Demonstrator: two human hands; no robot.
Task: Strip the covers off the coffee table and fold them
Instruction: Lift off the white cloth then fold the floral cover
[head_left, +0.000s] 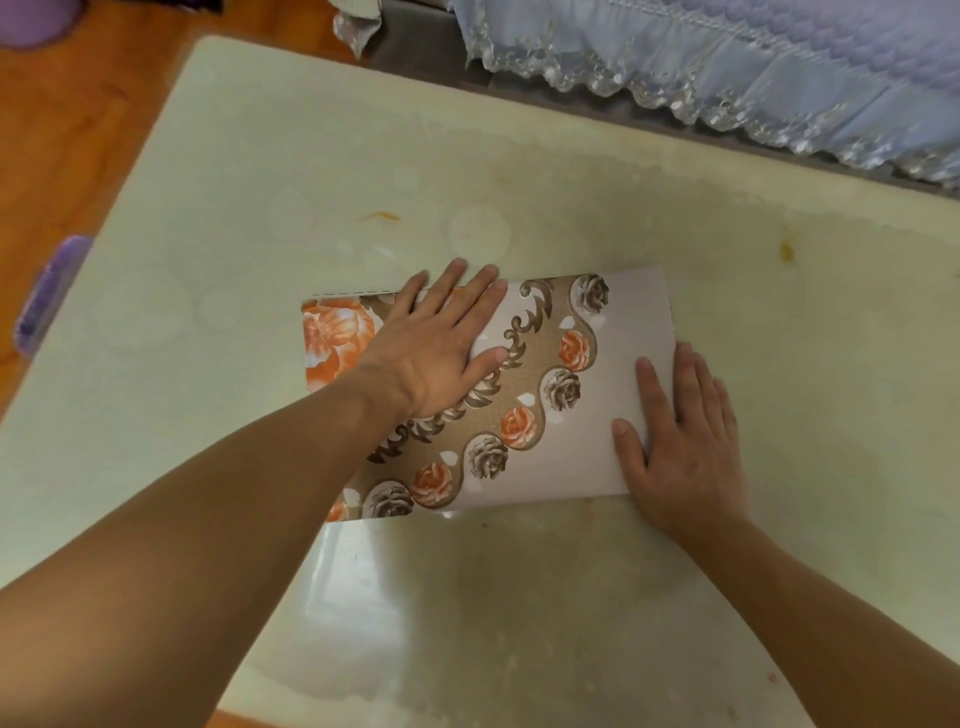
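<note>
Bare, stained tabletop (519, 182) stripped; floral cover (613, 374) folded to a small rectangle, left hand (436, 353) and right hand (685, 447) flat-fingered pressing creases, likely near finished.

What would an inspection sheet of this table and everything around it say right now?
Surface: pale coffee table, bare, with ring marks and orange stains.
Job's things: one folded cover with a rose pattern, lying flat near the table's middle.
Clutter: nothing seen on the table.
Hands: left hand flat on the cover's left part, fingers straight; right hand flat across the cover's right edge.
Cables: nothing seen.
Surroundings: wooden floor; purple box off the table's left edge; lace-trimmed cloth beyond the far edge.
</note>
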